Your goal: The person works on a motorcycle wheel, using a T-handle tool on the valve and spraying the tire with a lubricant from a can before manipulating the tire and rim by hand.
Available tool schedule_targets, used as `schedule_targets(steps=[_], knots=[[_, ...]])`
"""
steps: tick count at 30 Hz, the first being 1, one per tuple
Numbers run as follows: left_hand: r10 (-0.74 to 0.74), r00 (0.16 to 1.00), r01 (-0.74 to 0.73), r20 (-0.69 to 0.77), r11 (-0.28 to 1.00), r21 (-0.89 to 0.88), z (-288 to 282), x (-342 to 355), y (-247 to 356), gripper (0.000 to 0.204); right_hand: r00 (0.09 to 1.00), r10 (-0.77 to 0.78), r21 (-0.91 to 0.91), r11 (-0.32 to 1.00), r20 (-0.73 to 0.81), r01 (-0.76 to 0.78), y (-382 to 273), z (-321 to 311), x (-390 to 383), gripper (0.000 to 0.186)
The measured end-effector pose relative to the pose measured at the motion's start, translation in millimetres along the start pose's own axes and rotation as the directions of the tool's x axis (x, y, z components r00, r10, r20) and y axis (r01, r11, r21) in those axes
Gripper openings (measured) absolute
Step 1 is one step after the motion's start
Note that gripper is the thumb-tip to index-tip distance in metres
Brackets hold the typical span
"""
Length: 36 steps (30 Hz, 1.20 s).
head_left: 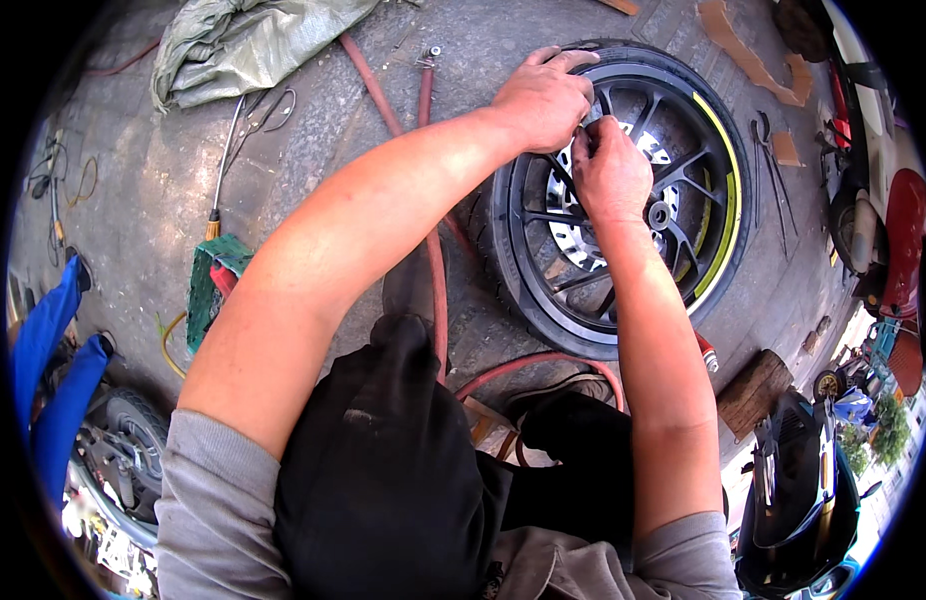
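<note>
While the wheel (660,214) lies flat on the floor (323,130) in front of the person, both hands meet at the upper left part of its rim. The left hand (545,100) reaches across the black tyre (505,250), its fingers stretched forward over the sidewall and slightly parted; its thumb is hidden, so whether it grips anything cannot be told. The right hand (613,175) comes in just beside it, above the slotted brake disc (585,250), with fingers curled and tips bunched close together. Those tips seem to pinch or work at something small near the rim's inner edge, but the knuckles cover the spot and I cannot tell what, if anything, is between them.

Judging by the pose, the step in hand is fine fingertip work at one place on the rim, with the left hand steadying beside it. The next move likely calls for a precise pinch and small turns of the right fingers. The red hose (438,300) runs just left of the tyre, and long-handled pliers (773,180) lie on its right.
</note>
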State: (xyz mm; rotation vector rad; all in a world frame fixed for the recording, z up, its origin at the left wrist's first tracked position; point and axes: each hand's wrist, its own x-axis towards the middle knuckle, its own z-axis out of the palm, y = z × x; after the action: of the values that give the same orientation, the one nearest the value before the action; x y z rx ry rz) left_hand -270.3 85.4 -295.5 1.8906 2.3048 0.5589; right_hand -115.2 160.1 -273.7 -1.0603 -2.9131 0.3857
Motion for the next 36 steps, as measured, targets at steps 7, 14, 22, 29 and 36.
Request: schedule_targets(steps=[7,14,22,29,36], knots=[[0.016,0.999,-0.016,0.043,1.0,-0.002,-4,2,1,0.019,0.991,0.073,-0.064,0.996,0.111,-0.066,-7,-7,11,0.029],[0.001,1.0,-0.001,0.018,1.0,0.007,1,1,1,0.018,0.944,0.317,0.186,0.926,0.089,-0.328,-7,8,9,0.034],[0.011,1.0,-0.012,0.029,1.0,0.022,4,1,-1,0.02,0.904,0.422,0.389,0.823,0.068,-0.414,-1,20,6,0.037],[-0.474,0.793,0.238,-0.383,0.819,-0.522,12,-41,-24,0.021,0.931,0.354,0.21,0.907,0.089,-0.365,-14,1,7,0.035],[-0.746,0.641,0.746,-0.181,0.661,-0.079,28,-140,-87,0.06,0.957,0.217,0.084,0.968,0.193,-0.236,-28,-18,18,0.037]])
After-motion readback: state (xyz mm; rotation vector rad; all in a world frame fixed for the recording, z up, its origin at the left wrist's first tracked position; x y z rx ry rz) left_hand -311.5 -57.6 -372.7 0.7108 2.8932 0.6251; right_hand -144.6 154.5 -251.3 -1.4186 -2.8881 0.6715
